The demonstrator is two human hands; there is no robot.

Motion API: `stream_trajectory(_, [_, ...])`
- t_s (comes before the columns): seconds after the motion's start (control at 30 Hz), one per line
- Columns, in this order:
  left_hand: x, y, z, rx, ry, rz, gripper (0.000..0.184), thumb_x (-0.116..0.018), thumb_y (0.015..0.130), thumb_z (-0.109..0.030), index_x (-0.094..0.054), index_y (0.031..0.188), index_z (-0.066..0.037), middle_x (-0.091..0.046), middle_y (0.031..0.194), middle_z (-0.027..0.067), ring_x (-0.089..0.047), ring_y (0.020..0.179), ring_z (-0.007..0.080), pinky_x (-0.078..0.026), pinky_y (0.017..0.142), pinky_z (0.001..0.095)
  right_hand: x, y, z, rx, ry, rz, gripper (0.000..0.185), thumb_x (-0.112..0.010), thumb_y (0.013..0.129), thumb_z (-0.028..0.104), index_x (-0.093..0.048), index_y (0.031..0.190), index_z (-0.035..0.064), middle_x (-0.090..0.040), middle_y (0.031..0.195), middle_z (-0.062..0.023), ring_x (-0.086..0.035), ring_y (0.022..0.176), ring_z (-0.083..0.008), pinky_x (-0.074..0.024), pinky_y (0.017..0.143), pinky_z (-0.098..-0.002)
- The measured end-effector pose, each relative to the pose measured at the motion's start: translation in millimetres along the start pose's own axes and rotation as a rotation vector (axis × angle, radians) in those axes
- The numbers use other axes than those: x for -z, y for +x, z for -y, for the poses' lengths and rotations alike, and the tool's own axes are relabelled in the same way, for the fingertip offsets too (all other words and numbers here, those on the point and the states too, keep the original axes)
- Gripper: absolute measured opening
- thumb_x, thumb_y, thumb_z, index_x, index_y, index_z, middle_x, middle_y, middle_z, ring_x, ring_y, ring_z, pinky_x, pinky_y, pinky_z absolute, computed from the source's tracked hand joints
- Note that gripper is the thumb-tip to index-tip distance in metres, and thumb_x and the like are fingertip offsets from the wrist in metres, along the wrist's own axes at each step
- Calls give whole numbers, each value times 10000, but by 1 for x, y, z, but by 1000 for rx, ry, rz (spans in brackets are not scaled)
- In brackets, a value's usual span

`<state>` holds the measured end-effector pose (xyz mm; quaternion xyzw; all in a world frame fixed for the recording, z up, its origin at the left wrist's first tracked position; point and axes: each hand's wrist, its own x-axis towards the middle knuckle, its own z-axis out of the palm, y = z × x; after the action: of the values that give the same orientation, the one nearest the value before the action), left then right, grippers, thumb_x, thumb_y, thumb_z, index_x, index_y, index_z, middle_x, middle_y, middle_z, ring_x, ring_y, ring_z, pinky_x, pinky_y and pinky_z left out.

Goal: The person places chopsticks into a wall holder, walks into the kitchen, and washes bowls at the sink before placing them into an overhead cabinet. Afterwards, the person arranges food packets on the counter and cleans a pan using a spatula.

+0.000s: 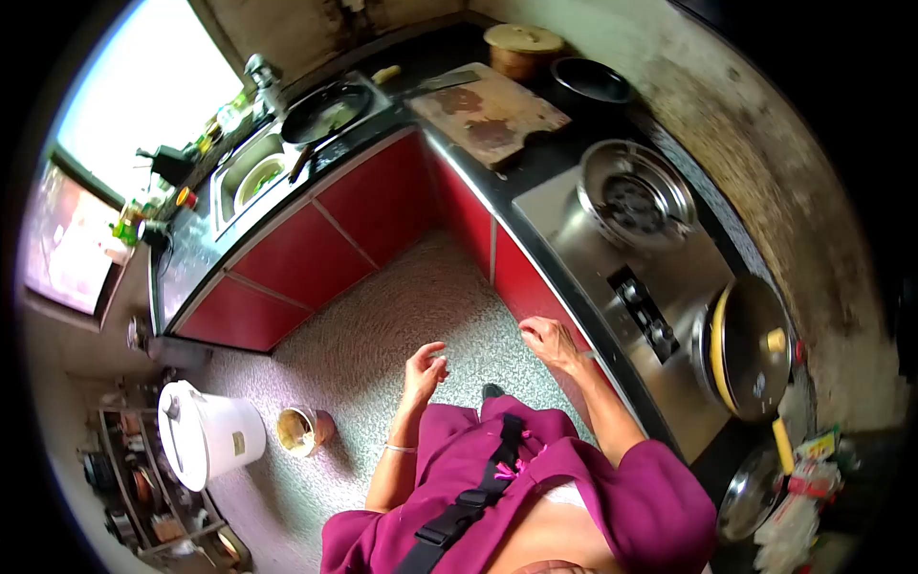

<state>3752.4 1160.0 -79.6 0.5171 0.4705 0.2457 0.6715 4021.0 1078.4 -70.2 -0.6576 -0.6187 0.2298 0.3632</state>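
My left hand (423,374) is raised in front of my body over the floor, its fingers loosely bent and apart, with nothing in it. A light bracelet circles that wrist. My right hand (549,342) hangs beside the red cabinet front (524,287), near the edge of the stove counter. Its fingers curl loosely, and no object shows in them. Close to the right arm is the steel gas stove (564,212) with its black knob panel (643,314). A lidded pan (751,349) sits on the nearer burner.
A worn cutting board (492,110) with a cleaver (448,82) lies at the corner. The sink (222,196) holds a bowl; a dark wok (327,113) rests beside it. On the floor stand a white bucket (225,435) and a small tub (320,428). A shelf rack (143,478) is left.
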Motion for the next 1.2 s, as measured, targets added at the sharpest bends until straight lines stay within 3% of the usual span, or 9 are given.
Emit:
stream_trajectory(0.3, [83, 110, -23, -45, -25, -101, 243, -552, 798, -36, -557, 1039, -8, -549, 690, -17, -472, 567, 41, -404, 523, 191, -25, 97, -4, -80, 8, 114, 181, -539, 762, 130, -588, 880, 2, -603, 810, -167, -596, 745, -316, -464, 649, -374])
stream_trajectory(0.4, [139, 159, -53, -106, -152, -154, 268, -547, 807, -50, -532, 1072, -15, -566, 699, 4, -498, 572, 55, -416, 525, 196, -40, 151, 0, 3, -14, 37, 172, -564, 765, 111, -599, 889, -3, -599, 719, -130, -569, 601, -194, -447, 547, -302])
stream_trajectory(0.53, [210, 206, -109, -187, -242, -320, 312, -576, 801, -81, -510, 1097, -8, -587, 798, 38, -537, 619, 75, -450, 561, 203, -65, 238, 35, -56, 42, 76, 188, -571, 766, 127, -604, 906, 5, -568, 624, -102, -514, 538, -136, -415, 501, -281])
stream_trajectory(0.57, [236, 215, -124, -205, -253, -346, 320, -581, 803, -89, -508, 1103, -8, -587, 826, 44, -541, 626, 79, -453, 566, 204, -73, 267, 51, -91, 24, 171, 177, -567, 767, 137, -600, 890, 13, -606, 714, -139, -594, 627, -231, -464, 578, -328])
stream_trajectory(0.73, [319, 252, -152, -252, -263, -512, 355, -596, 809, -126, -493, 1134, -28, -571, 900, 61, -561, 737, 113, -482, 642, 229, -141, 387, 84, 31, 186, 229, 197, -554, 781, 160, -599, 906, 15, -627, 773, -138, -612, 678, -228, -477, 628, -320])
stream_trajectory(0.77, [335, 258, -157, -208, -218, -520, 382, -590, 813, -148, -475, 1163, -47, -556, 998, 86, -566, 824, 137, -497, 698, 246, -154, 411, 95, 29, 226, 243, 204, -552, 784, 164, -595, 917, 15, -630, 782, -141, -612, 682, -228, -477, 630, -320])
stream_trajectory(0.9, [355, 286, -164, -180, -219, -492, 402, -600, 808, -175, -471, 1173, -65, -540, 1054, 97, -560, 874, 147, -496, 725, 258, -184, 487, 112, 1, 307, 223, 265, -548, 789, 171, -561, 1005, 18, -577, 691, -75, -546, 591, -122, -454, 550, -282])
stream_trajectory(1.03, [362, 325, -168, -154, -218, -469, 429, -607, 803, -182, -456, 1187, -64, -530, 1089, 98, -553, 901, 148, -491, 741, 264, -206, 565, 101, -101, 416, 72, 354, -545, 804, 162, -485, 1112, -2, -569, 718, -75, -554, 590, -135, -461, 546, -281])
stream_trajectory(1.2, [366, 369, -180, -128, -208, -448, 437, -594, 804, -146, -440, 1206, -71, -518, 1107, 78, -516, 945, 130, -471, 752, 259, -237, 664, 61, -48, 208, -34, 451, -583, 807, 217, -431, 1163, -14, -564, 796, -120, -581, 617, -170, -479, 535, -304])
